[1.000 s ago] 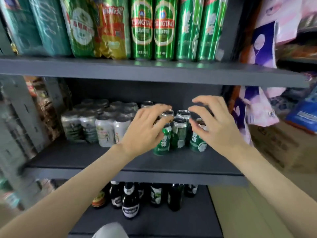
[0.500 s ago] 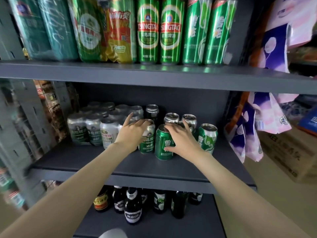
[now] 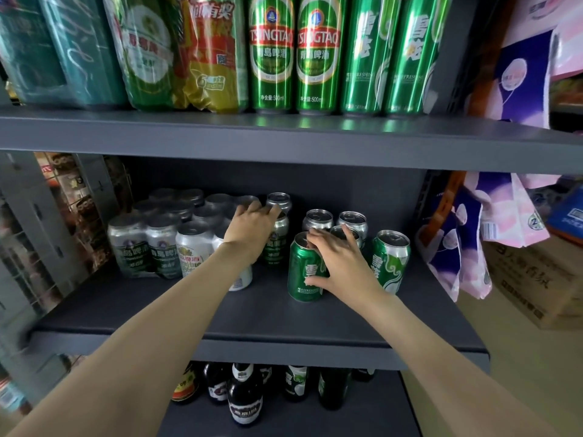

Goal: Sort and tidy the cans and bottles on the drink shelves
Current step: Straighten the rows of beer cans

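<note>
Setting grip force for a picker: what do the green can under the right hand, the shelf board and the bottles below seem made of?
Green can: thin metal, likely aluminium, with a glossy print and a bare silvery top.
Shelf board: probably painted sheet metal, matte dark grey with a folded front lip.
Bottles: dark, shiny glass by the look, with paper labels.

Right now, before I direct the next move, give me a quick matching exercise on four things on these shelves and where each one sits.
Things:
1. Tall Tsingtao cans
2. Dark bottles
3. Bright green can
4. Dark green can

Places or states:
A. Bottom shelf, below the hands
B. Middle shelf, under the left hand
C. Top shelf, standing upright side by side
D. Middle shelf, gripped by the right hand

Pairs: 1-C, 2-A, 3-D, 4-B
</note>
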The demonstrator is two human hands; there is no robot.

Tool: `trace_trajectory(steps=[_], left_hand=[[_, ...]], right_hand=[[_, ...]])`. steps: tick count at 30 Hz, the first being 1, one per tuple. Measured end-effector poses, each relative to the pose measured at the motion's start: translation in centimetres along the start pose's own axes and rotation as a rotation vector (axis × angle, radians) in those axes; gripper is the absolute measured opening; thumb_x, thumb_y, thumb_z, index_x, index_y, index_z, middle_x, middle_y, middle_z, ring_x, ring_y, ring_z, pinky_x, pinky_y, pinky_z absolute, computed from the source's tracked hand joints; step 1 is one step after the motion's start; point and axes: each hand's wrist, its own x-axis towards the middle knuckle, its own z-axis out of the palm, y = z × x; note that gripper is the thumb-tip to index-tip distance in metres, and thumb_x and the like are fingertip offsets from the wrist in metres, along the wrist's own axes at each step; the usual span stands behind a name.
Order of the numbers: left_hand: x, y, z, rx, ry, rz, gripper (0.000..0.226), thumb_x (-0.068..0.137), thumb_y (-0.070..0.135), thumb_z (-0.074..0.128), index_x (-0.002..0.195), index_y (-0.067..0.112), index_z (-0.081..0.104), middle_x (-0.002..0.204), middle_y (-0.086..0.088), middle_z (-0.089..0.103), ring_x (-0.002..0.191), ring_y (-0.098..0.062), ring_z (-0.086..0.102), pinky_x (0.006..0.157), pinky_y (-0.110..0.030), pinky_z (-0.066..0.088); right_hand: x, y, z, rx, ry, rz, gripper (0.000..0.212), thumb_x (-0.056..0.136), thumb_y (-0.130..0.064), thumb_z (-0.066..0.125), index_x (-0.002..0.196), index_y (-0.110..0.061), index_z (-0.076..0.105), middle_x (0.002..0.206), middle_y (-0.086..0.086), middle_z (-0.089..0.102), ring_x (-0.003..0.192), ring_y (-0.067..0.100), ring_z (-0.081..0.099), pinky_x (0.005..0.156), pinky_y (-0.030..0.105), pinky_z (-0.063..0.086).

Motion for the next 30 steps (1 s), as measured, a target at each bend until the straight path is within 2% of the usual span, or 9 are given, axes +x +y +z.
trace_trajectory(steps=[4, 7, 9, 14, 16, 18, 22, 25, 30], left_hand=[[1.3, 0.6, 0.1, -0.023, -0.029, -0.031, 0.057, 0.082, 0.003, 0.059, 0.131, 0.011, 0.032, 0.133, -0.007, 0.049, 0.129, -0.024, 0.035, 0.101, -0.033, 0.031], [1.4, 0.9, 0.1, -0.019, -0.024, -0.018, 0.066, 0.074, -0.005, 0.063, 0.131, 0.009, 0.032, 0.134, -0.008, 0.048, 0.127, -0.025, 0.037, 0.103, -0.032, 0.031], [1.2, 0.8, 0.2, -0.051, -0.004, -0.016, 0.062, 0.079, -0.004, 0.058, 0.133, 0.010, 0.031, 0.136, -0.009, 0.046, 0.128, -0.026, 0.038, 0.105, -0.033, 0.029], [-0.7, -0.9, -0.2, -0.221, 0.052, -0.083, 0.047, 0.092, 0.026, 0.050, 0.136, 0.015, 0.037, 0.137, -0.005, 0.047, 0.129, -0.024, 0.040, 0.109, -0.033, 0.022], [-2.7, -2.4, 0.1, -0.245, 0.059, -0.098, 0.046, 0.092, 0.034, 0.047, 0.134, 0.016, 0.042, 0.137, -0.003, 0.048, 0.128, -0.023, 0.042, 0.109, -0.034, 0.022], [-5.0, -3.8, 0.8, -0.304, 0.129, -0.066, 0.052, 0.088, 0.044, 0.047, 0.131, 0.014, 0.049, 0.136, -0.003, 0.051, 0.126, -0.024, 0.046, 0.108, -0.035, 0.023], [-6.8, -4.4, 0.7, -0.354, 0.092, -0.071, 0.070, 0.081, 0.043, 0.064, 0.139, 0.012, 0.039, 0.138, -0.004, 0.048, 0.131, -0.022, 0.040, 0.109, -0.033, 0.021], [-6.7, -4.1, 0.4, -0.342, 0.044, -0.115, 0.074, 0.082, 0.045, 0.061, 0.144, 0.017, 0.030, 0.147, 0.001, 0.037, 0.136, -0.017, 0.030, 0.111, -0.030, 0.014], [-6.7, -4.1, 0.0, -0.339, -0.018, -0.126, 0.075, 0.085, 0.047, 0.058, 0.146, 0.020, 0.023, 0.151, 0.002, 0.029, 0.139, -0.017, 0.024, 0.113, -0.031, 0.011]], right_hand=[[0.3, -0.2, 0.2, 0.002, 0.000, 0.016, 0.077, 0.076, -0.037, 0.073, 0.139, -0.011, 0.038, 0.148, 0.003, 0.038, 0.139, 0.014, 0.030, 0.113, 0.028, -0.013], [0.3, -0.2, 0.2, 0.016, 0.008, 0.021, 0.077, 0.074, -0.035, 0.075, 0.138, -0.009, 0.040, 0.146, 0.005, 0.041, 0.139, 0.015, 0.032, 0.112, 0.028, -0.011], [0.2, -0.3, 0.1, 0.017, 0.001, 0.023, 0.077, 0.075, -0.035, 0.075, 0.138, -0.009, 0.040, 0.145, 0.005, 0.041, 0.139, 0.015, 0.032, 0.113, 0.028, -0.010], [0.3, -0.4, -0.7, -0.003, -0.074, 0.017, 0.081, 0.079, -0.035, 0.071, 0.144, -0.013, 0.029, 0.152, 0.002, 0.030, 0.140, 0.016, 0.027, 0.110, 0.024, -0.017], [0.5, -0.3, -1.5, -0.020, -0.131, 0.004, 0.082, 0.081, -0.037, 0.069, 0.146, -0.015, 0.024, 0.154, -0.001, 0.025, 0.143, 0.018, 0.020, 0.102, 0.019, -0.025], [1.1, -0.7, -2.0, -0.060, -0.182, -0.006, 0.082, 0.082, -0.040, 0.066, 0.147, -0.016, 0.021, 0.154, -0.003, 0.025, 0.144, 0.021, 0.014, 0.098, 0.017, -0.025], [2.5, -2.5, -1.1, -0.083, -0.178, 0.022, 0.083, 0.083, -0.041, 0.065, 0.148, -0.016, 0.019, 0.157, -0.003, 0.017, 0.145, 0.027, 0.005, 0.114, 0.028, -0.005], [3.0, -3.5, 0.0, -0.029, -0.166, 0.031, 0.080, 0.085, -0.034, 0.065, 0.147, -0.015, 0.019, 0.157, -0.001, 0.014, 0.144, 0.023, 0.013, 0.113, 0.029, -0.011], [3.0, -3.1, 1.3, -0.058, -0.181, 0.084, 0.088, 0.081, -0.040, 0.067, 0.148, -0.022, 0.013, 0.158, 0.008, 0.005, 0.144, 0.026, 0.017, 0.113, 0.041, -0.014]])
